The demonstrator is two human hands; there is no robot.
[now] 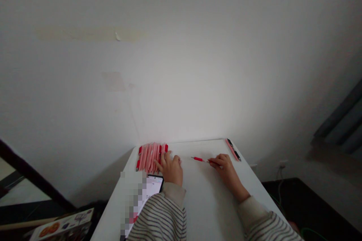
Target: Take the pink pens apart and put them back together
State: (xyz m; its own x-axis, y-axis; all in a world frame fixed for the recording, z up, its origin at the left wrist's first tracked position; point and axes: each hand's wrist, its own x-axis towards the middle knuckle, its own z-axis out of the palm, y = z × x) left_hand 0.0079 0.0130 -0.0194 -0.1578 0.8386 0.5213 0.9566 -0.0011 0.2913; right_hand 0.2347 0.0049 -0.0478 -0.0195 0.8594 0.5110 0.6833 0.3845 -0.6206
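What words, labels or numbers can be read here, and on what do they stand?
Nothing reads clearly.
Phone by the left hand: marks on screen, too small to read.
Printed box at lower left: print too blurred to read.
Pink pens, and red pen in the right hand: no lettering shows.

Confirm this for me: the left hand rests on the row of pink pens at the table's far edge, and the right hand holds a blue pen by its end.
Not quite. The pen held by the right hand is red, not blue, as the head view shows. The rest stands: the left hand rests on the row of pink pens at the table's far edge.
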